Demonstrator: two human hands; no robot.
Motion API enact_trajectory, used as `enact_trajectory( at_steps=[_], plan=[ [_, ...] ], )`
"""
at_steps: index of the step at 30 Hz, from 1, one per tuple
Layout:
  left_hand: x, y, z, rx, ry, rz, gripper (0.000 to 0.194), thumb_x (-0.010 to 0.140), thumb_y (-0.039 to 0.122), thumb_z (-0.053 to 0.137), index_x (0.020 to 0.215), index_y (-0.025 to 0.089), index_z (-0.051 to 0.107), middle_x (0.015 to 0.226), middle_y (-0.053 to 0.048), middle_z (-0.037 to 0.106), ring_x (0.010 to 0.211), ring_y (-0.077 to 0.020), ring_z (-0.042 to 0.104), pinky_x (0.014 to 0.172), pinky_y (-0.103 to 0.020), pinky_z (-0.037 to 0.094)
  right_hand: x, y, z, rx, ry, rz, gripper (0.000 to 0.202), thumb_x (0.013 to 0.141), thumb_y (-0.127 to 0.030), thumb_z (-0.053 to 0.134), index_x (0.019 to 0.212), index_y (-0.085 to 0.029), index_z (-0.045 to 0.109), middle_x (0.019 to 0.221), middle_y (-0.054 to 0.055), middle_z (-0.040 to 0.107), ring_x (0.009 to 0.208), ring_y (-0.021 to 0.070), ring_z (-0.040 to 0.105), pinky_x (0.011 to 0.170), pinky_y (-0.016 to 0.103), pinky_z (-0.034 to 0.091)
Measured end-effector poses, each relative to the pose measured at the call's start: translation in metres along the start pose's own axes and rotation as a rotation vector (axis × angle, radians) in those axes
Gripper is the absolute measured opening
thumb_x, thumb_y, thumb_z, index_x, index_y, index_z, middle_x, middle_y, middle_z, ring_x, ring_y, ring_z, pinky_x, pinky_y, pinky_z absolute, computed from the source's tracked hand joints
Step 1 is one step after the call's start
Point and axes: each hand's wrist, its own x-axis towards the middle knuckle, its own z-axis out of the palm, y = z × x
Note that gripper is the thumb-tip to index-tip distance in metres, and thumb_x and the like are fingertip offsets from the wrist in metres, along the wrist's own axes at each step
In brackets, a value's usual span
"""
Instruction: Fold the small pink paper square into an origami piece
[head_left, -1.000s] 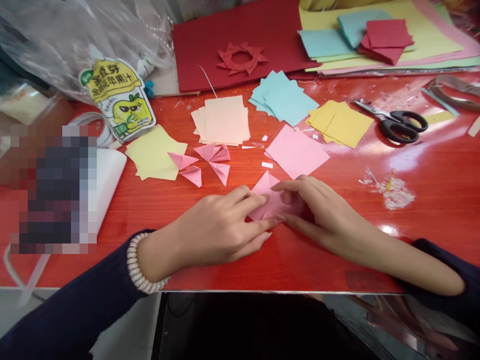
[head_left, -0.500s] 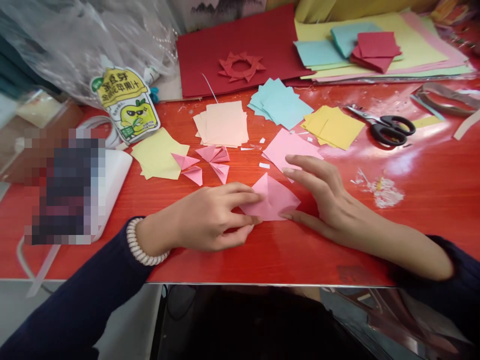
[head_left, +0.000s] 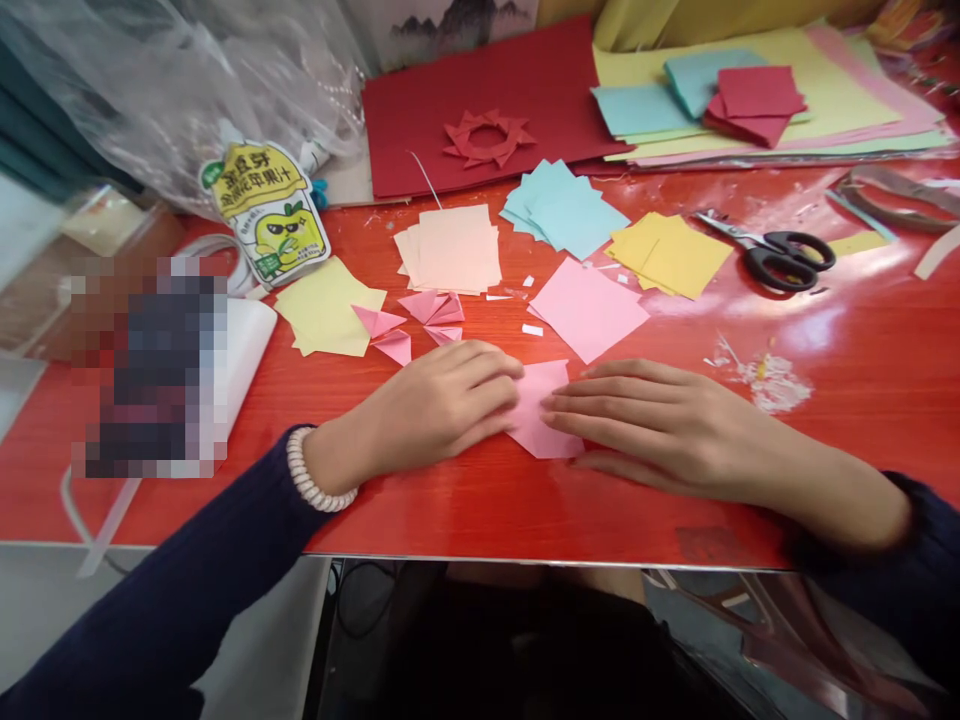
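A pink sheet of paper (head_left: 541, 410), partly folded, lies on the red table between my hands. The fingers of my left hand (head_left: 450, 400) bend over its left edge and hold it; the thumb is hidden. From the other side my right hand (head_left: 660, 420) lies flat, its outstretched fingertips resting on the paper's right part and the thumb lower down. Just beyond is a flat pink square (head_left: 589, 310). Several folded pink pieces (head_left: 435, 312) sit past my left hand.
Behind are stacks of peach (head_left: 457, 250), blue (head_left: 566, 210), yellow (head_left: 675, 255) and pale yellow paper (head_left: 330, 305). Black-handled scissors (head_left: 791, 260) lie right. A folded red ring (head_left: 487, 137) rests on red card (head_left: 420, 100). A drink pouch (head_left: 277, 225) is at left.
The pink paper has turned and its outline differs. My right hand has come down from a raised, spread pose onto the paper. The left fingers have moved up its left side.
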Motion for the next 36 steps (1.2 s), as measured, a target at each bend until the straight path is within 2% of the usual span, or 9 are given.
enact_trajectory(
  at_steps=[4, 8, 14, 19, 22, 25, 27, 32, 36],
  plan=[
    [-0.003, -0.004, -0.001, -0.041, 0.012, 0.059, 0.021, 0.090, 0.022, 0.045, 0.105, 0.020, 0.060, 0.115, -0.008, 0.058, 0.112, -0.0195, 0.050, 0.098, -0.041, 0.042, -0.002, 0.002, -0.006, -0.104, 0.018, -0.050, 0.037, 0.084, -0.023, 0.057, 0.120, -0.016, 0.053, 0.115, 0.008, 0.063, 0.107, 0.0220, 0.059, 0.093, 0.040, 0.048],
    [-0.007, -0.007, 0.001, -0.035, 0.024, 0.090, 0.022, 0.089, 0.019, 0.046, 0.107, 0.019, 0.059, 0.118, -0.008, 0.057, 0.114, -0.0191, 0.049, 0.101, -0.041, 0.040, 0.001, 0.000, -0.008, -0.158, 0.048, -0.078, 0.033, 0.085, -0.016, 0.054, 0.117, -0.020, 0.055, 0.115, 0.007, 0.064, 0.104, 0.0231, 0.060, 0.084, 0.041, 0.053],
    [-0.007, -0.007, 0.001, -0.014, 0.028, 0.091, 0.024, 0.087, 0.029, 0.051, 0.107, 0.018, 0.060, 0.119, -0.007, 0.057, 0.115, -0.0212, 0.049, 0.102, -0.041, 0.040, 0.003, -0.002, -0.006, -0.248, 0.064, -0.112, 0.034, 0.084, -0.016, 0.056, 0.118, -0.018, 0.053, 0.125, 0.010, 0.057, 0.112, 0.0252, 0.055, 0.085, 0.042, 0.050],
    [-0.005, -0.004, -0.001, 0.019, 0.042, 0.129, 0.019, 0.088, 0.023, 0.050, 0.103, 0.018, 0.060, 0.118, -0.008, 0.057, 0.116, -0.0212, 0.047, 0.097, -0.038, 0.043, 0.006, -0.002, -0.005, -0.152, 0.122, -0.060, 0.022, 0.087, -0.015, 0.050, 0.106, -0.023, 0.059, 0.112, 0.005, 0.065, 0.102, 0.0209, 0.060, 0.077, 0.037, 0.050],
    [-0.003, -0.002, -0.003, 0.044, 0.063, 0.161, 0.017, 0.088, 0.017, 0.047, 0.099, 0.019, 0.060, 0.111, -0.006, 0.062, 0.107, -0.0188, 0.052, 0.088, -0.035, 0.047, 0.010, -0.003, -0.003, -0.077, 0.129, -0.028, 0.019, 0.088, -0.016, 0.048, 0.098, -0.024, 0.061, 0.108, 0.004, 0.066, 0.099, 0.0202, 0.059, 0.077, 0.037, 0.049],
    [-0.002, 0.001, -0.005, 0.068, 0.044, 0.203, 0.017, 0.088, 0.014, 0.047, 0.099, 0.017, 0.060, 0.102, -0.005, 0.066, 0.095, -0.0167, 0.057, 0.081, -0.032, 0.048, 0.013, -0.004, 0.000, 0.038, 0.097, 0.029, 0.021, 0.090, -0.018, 0.042, 0.098, -0.023, 0.062, 0.104, 0.005, 0.066, 0.098, 0.0202, 0.057, 0.079, 0.038, 0.048],
    [-0.002, 0.004, -0.007, 0.088, 0.036, 0.236, 0.016, 0.087, 0.016, 0.048, 0.098, 0.015, 0.061, 0.101, -0.005, 0.066, 0.095, -0.0171, 0.058, 0.082, -0.032, 0.048, 0.016, -0.005, 0.002, 0.148, 0.101, 0.104, 0.021, 0.091, -0.019, 0.041, 0.095, -0.021, 0.062, 0.096, 0.005, 0.066, 0.091, 0.0187, 0.057, 0.077, 0.036, 0.048],
    [-0.004, 0.017, -0.012, 0.193, 0.039, 0.275, 0.018, 0.086, 0.017, 0.047, 0.087, 0.013, 0.065, 0.099, -0.005, 0.067, 0.093, -0.0177, 0.059, 0.084, -0.032, 0.048, 0.023, -0.009, 0.003, 0.350, 0.101, 0.317, 0.012, 0.087, -0.020, 0.050, 0.085, -0.018, 0.061, 0.084, 0.006, 0.060, 0.081, 0.0160, 0.053, 0.071, 0.030, 0.047],
    [-0.007, 0.020, -0.012, 0.168, -0.011, 0.267, 0.022, 0.086, 0.021, 0.047, 0.097, 0.011, 0.064, 0.099, -0.007, 0.067, 0.092, -0.0204, 0.060, 0.080, -0.034, 0.050, 0.026, -0.012, 0.004, 0.424, 0.073, 0.426, 0.007, 0.086, -0.021, 0.052, 0.086, -0.018, 0.059, 0.083, 0.006, 0.058, 0.083, 0.0172, 0.051, 0.073, 0.031, 0.046]
  ],
)
